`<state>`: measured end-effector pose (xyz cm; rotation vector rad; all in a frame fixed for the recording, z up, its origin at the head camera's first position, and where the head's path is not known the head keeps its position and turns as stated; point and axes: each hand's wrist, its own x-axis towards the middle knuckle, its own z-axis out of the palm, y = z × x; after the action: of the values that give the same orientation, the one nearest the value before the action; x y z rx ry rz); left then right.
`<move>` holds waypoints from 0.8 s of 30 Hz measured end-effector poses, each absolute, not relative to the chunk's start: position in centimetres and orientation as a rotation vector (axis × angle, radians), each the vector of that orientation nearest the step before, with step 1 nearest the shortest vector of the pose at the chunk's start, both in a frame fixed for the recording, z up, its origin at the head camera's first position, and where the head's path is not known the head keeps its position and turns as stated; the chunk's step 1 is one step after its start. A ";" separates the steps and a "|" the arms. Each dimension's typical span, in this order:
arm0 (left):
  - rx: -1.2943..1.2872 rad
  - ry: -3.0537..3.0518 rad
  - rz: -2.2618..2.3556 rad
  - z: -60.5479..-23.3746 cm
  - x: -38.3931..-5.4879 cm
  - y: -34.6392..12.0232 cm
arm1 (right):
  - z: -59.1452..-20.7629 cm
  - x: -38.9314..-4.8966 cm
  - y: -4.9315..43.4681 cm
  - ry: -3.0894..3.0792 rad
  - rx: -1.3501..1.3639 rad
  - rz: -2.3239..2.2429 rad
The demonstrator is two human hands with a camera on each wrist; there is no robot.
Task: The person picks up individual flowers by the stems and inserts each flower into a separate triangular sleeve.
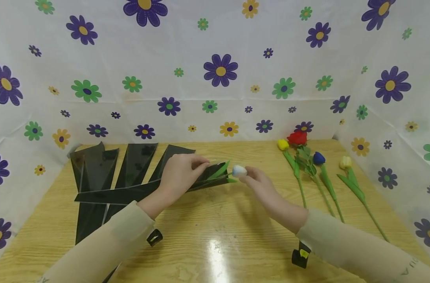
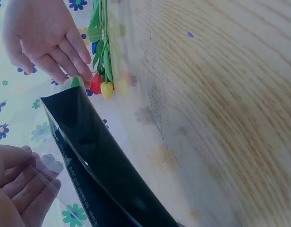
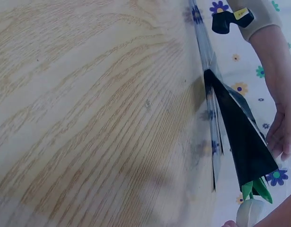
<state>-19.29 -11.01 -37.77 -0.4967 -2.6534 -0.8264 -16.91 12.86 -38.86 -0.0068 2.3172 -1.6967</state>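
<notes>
My left hand (image 1: 179, 171) pinches the clear film edge of a black flower sleeve (image 1: 130, 192) between thumb and fingers. The sleeve lies slantwise, its wide mouth toward the right, with white lettering along its side in the left wrist view. Out of that mouth come the green leaves (image 1: 220, 171) and the head of a white tulip (image 1: 239, 171) tinged blue. My right hand (image 1: 268, 192) holds the tulip's head between thumb and fingers. In the right wrist view the tulip head (image 3: 249, 213) sits just outside the mouth; the lower stem is hidden within the sleeve.
More black sleeves (image 1: 135, 165) lie at the table's left. To the right lie a yellow tulip (image 1: 283, 144), a red rose (image 1: 297, 138), a blue tulip (image 1: 319, 158) and a pale yellow tulip (image 1: 345, 162). A flower-print cloth (image 1: 186, 47) hangs behind the wooden table (image 1: 208, 220).
</notes>
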 end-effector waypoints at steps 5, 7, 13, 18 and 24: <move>-0.493 -2.687 -0.787 -37.9 -19.3 -10.9 | -38.6 -16.5 12.4 2.311 -0.050 -1.699; -0.490 -2.701 -0.772 -37.9 -19.4 -10.9 | -38.5 -16.4 12.3 2.307 -0.067 -1.699; -0.490 -2.737 -0.743 -38.2 -19.4 -10.9 | -38.3 -16.2 11.9 2.298 -0.140 -1.707; -0.501 -2.744 -0.702 -38.3 -19.4 -10.7 | -38.2 -15.9 11.7 2.328 -0.188 -1.674; -0.512 -2.742 -0.676 -38.3 -19.3 -10.5 | -38.0 -15.6 11.4 2.390 -0.266 -1.619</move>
<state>-19.29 -10.51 -38.34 -0.5124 -2.7425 -0.6761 -15.63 11.45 -38.03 -0.2659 2.3901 -1.6188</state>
